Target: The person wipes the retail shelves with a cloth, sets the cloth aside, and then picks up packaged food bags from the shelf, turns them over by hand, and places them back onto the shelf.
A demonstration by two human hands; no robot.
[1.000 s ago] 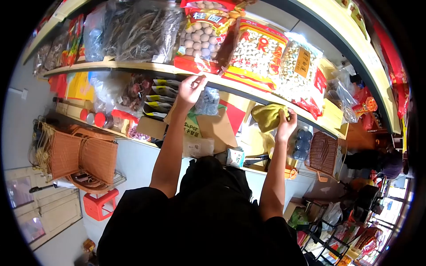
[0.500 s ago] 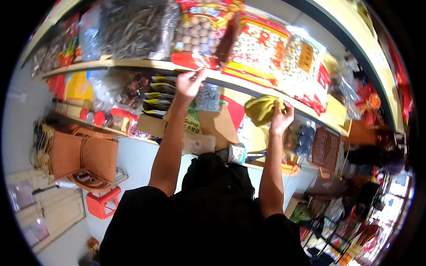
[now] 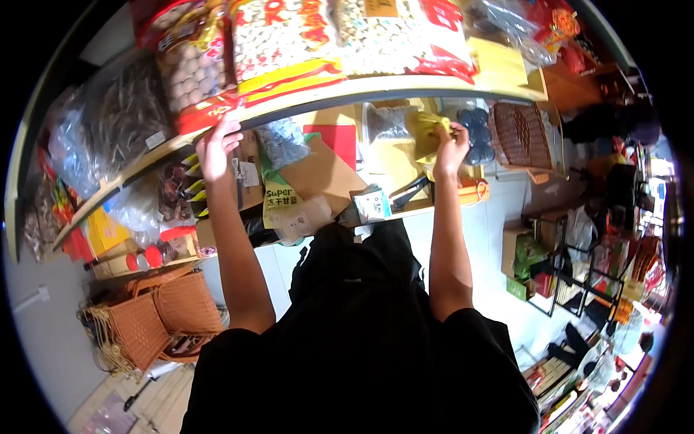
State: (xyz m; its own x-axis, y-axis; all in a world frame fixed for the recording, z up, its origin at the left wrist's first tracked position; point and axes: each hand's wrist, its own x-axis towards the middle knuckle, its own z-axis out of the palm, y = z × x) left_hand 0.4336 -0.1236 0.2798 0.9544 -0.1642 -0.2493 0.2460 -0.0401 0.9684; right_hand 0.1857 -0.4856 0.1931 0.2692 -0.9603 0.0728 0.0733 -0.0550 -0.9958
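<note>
A crumpled olive-yellow cloth point(image 3: 428, 134) is pinched in the fingers of my right hand point(image 3: 450, 150), over the right part of the lower shelf. Beside it lie a clear bag of small dark pieces point(image 3: 389, 121) and a pack of dark round items point(image 3: 475, 136). My left hand point(image 3: 217, 150) is raised at the front edge of the upper shelf point(image 3: 289, 108), fingers loosely apart and holding nothing. Just above its fingertips is the red bottom of a bag of round brown nuts or dried fruit point(image 3: 189, 76); whether they touch is unclear.
Large bags of pale pieces point(image 3: 285, 43) line the upper shelf. Below stand an opened cardboard box point(image 3: 318, 170), a green Super-labelled bag point(image 3: 282, 202) and a black-handled tool point(image 3: 410, 192). Wicker baskets point(image 3: 163, 311) stand lower left, a black rack point(image 3: 585, 278) to the right.
The view has swung and the shelves sit differently in it. My right hand has taken the cloth from the upper shelf's edge to over the lower shelf. My left hand's fingers have loosened.
</note>
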